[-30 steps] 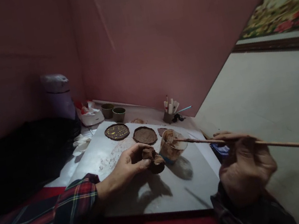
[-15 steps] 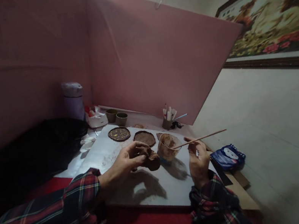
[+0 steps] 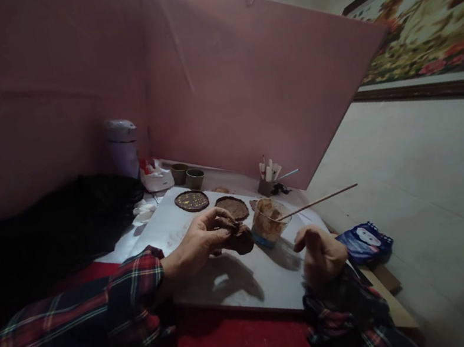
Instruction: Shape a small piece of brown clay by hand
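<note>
My left hand (image 3: 210, 231) is closed around a piece of dark brown clay (image 3: 241, 241), held above the white board (image 3: 193, 285). Part of the clay is hidden by the fingers. Right of it stands a clear plastic cup (image 3: 263, 225) smeared with brown, with wet brown matter inside. A thin wooden stick (image 3: 326, 199) leans in the cup, its long end slanting up to the right, touched by no hand. My right hand (image 3: 320, 253) is below the stick, slightly blurred, with its fingers curled in and nothing visible in them.
Behind my hands lie a flat brown clay disc (image 3: 233, 208) and a yellow-dotted disc (image 3: 192, 201). Two small cups (image 3: 195, 179), a pen holder (image 3: 266, 185) and a lilac bottle (image 3: 124, 150) stand at the back. A blue pouch (image 3: 366, 242) lies right.
My right hand has let go of the stick and dropped below it, fingers curling in. The stick stays leaning in the cup. My left hand still holds the clay. The view has shifted slightly.
</note>
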`<state>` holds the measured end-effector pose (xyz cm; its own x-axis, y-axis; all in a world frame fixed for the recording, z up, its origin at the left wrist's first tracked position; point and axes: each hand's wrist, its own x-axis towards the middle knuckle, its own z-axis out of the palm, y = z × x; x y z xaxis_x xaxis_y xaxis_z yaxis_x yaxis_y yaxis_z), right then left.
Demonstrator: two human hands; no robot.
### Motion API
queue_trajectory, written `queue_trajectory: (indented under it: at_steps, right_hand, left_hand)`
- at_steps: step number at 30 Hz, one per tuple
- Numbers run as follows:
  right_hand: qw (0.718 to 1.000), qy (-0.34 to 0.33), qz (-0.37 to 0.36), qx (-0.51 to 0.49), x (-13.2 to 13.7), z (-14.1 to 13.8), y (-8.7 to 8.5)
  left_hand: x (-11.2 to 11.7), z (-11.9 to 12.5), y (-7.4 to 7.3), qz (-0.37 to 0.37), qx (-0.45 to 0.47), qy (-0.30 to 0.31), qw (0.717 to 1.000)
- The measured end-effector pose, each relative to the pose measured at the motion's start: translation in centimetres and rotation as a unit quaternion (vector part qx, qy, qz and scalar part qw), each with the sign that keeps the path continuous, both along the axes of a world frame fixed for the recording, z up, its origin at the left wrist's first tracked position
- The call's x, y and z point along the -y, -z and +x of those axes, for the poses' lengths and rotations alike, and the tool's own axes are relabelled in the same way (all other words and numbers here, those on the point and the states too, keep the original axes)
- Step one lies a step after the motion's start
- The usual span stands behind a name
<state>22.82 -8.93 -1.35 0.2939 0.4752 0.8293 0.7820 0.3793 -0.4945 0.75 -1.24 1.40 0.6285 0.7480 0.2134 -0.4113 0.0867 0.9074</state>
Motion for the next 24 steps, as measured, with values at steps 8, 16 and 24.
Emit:
queue_trajectory:
  at_steps: [8, 16, 24]
  right_hand:
    - [0.987, -0.13, -0.063, 0.066, -0.3, -5.4, -0.6]
    - [0.969, -0.223, -0.093, 0.041, -1.6, -5.4, -1.2]
    - [0.959, -0.262, -0.108, -0.017, -2.0, -4.4, 0.0]
  left_hand:
    - [-0.4, 0.3, 0.7, 0.012, 0.008, 0.008, 1.0]
    - [-0.6, 0.3, 0.7, 0.026, -0.005, -0.001, 1.0]
    - [-0.4, 0.5, 0.2, 0.064, -0.041, 0.013, 0.997]
